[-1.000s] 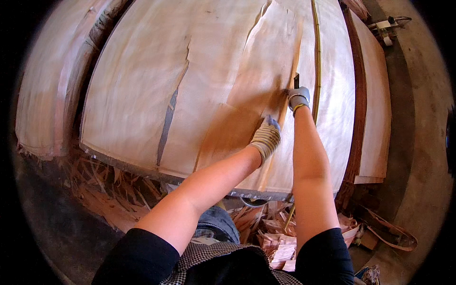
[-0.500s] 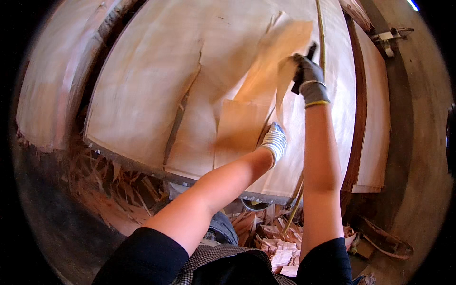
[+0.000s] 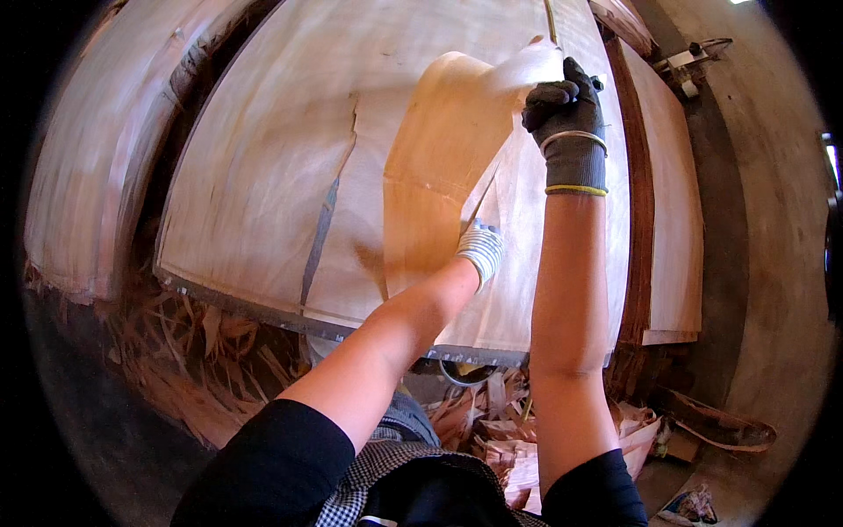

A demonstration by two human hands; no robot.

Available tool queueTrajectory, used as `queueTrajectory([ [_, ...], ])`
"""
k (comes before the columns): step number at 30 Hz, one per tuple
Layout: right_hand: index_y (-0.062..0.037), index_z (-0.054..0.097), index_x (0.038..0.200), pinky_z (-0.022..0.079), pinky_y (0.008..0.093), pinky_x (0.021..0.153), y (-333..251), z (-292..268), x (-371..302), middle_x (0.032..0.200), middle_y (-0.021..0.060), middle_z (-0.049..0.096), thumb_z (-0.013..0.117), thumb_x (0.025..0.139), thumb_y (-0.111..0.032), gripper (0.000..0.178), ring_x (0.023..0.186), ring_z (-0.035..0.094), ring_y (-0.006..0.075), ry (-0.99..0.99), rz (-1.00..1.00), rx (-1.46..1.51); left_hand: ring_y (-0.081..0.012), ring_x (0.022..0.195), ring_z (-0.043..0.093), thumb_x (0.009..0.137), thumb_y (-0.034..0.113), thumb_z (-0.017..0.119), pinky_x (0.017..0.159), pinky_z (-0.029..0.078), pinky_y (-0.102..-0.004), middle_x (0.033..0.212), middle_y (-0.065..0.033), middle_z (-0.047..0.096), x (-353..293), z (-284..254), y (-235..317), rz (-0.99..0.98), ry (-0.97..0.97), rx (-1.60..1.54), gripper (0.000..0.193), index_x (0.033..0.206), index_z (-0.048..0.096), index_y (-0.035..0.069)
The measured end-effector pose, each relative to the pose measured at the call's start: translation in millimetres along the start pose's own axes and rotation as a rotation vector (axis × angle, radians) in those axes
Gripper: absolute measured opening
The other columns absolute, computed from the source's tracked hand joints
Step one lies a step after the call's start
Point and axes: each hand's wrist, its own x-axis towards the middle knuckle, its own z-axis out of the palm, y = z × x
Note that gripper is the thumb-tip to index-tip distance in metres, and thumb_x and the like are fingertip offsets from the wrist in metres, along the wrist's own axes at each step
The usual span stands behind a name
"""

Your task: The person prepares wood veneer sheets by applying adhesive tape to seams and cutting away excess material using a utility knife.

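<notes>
A broad strip of tan wood veneer (image 3: 430, 149) lies on a large stack of pale veneer sheets (image 3: 263, 176), its far part lifted and curling over. My right hand (image 3: 566, 110), in a dark grey glove, is closed at the strip's raised far end. A small black object (image 3: 597, 83) sticks out beside its fingers; its kind is unclear. Lower down, my left hand (image 3: 481, 250) wears a white-and-blue striped glove and rests low against the stack. Its fingers are drawn together beside the strip's right edge, next to a narrow slit; whatever lies between them is hidden.
Left of the strip, a long dark split (image 3: 322, 233) runs through the top sheet. More stacked veneer stands left (image 3: 79, 193) and right (image 3: 674, 193). Reddish veneer scraps (image 3: 500, 422) litter the floor near my body. A thin rod (image 3: 551, 22) lies at the stack's far side.
The tan veneer's far part has risen and curled over toward my right hand. Both hands appear further left in the picture, as the whole view has shifted. The split at left shows wider.
</notes>
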Motion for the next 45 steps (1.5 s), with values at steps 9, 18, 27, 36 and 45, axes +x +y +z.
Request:
queueTrajectory([
  [9,-0.0061,0.057,0.089,0.036,0.0232,0.036,56.4,-96.1,-91.8,0.065,0.0042,0.059,0.057,0.083,-0.022,0.017,0.041,0.045,0.0109,0.355,-0.104,-0.79,-0.0241,0.09,0.06,0.08,0.019,0.049,0.08,0.044,-0.0392,0.099,-0.0093,0.063,-8.1,-19.6,-20.1,0.082,-0.113,-0.076,0.021,0.091,0.065,0.012],
  [18,-0.0017,0.059,0.095,0.049,0.0255,0.047,169.3,-283.4,-198.4,0.075,0.0031,0.059,0.051,0.083,-0.005,0.014,0.058,0.055,0.0116,0.594,-0.089,-1.102,-0.0327,0.096,0.054,0.078,0.024,0.051,0.088,0.04,-0.0398,0.108,-0.0134,0.056,-6.6,-15.9,-50.0,0.153,-0.049,-0.386,0.033,0.102,0.058,0.004],
  [27,-0.0027,0.059,0.096,0.047,0.0262,0.05,175.3,-287.7,-192.6,0.076,0.0024,0.059,0.05,0.084,-0.007,0.015,0.061,0.055,0.0116,0.54,-0.144,-1.234,-0.0242,0.094,0.055,0.075,0.036,0.056,0.102,0.018,-0.0499,0.099,-0.0106,0.06,-128.4,-32.2,-78.8,0.241,-0.006,0.012,0.035,0.097,0.062,0.01],
  [36,-0.0026,0.054,0.105,0.047,0.0318,0.06,135.3,-255.0,-214.6,0.084,0.0114,0.062,0.055,0.08,-0.012,0.026,0.069,0.06,0.0229,0.658,-0.26,-1.313,-0.0229,0.099,0.052,0.069,0.03,0.062,0.101,0.024,-0.045,0.099,-0.0104,0.058,-196.3,-73.2,-109.1,0.016,-0.275,0.211,0.037,0.1,0.061,0.011],
  [45,0.0028,0.058,0.093,0.047,0.0365,0.069,136.5,-244.1,-197.1,0.082,0.0184,0.063,0.063,0.07,-0.021,0.033,0.08,0.061,0.0309,0.61,-0.018,-1.449,-0.0252,0.106,0.048,0.077,0.026,0.054,0.097,0.03,-0.0408,0.111,-0.0111,0.054,-198.6,-44.1,-19.8,0.02,-0.139,-0.121,0.038,0.109,0.054,0.006],
])
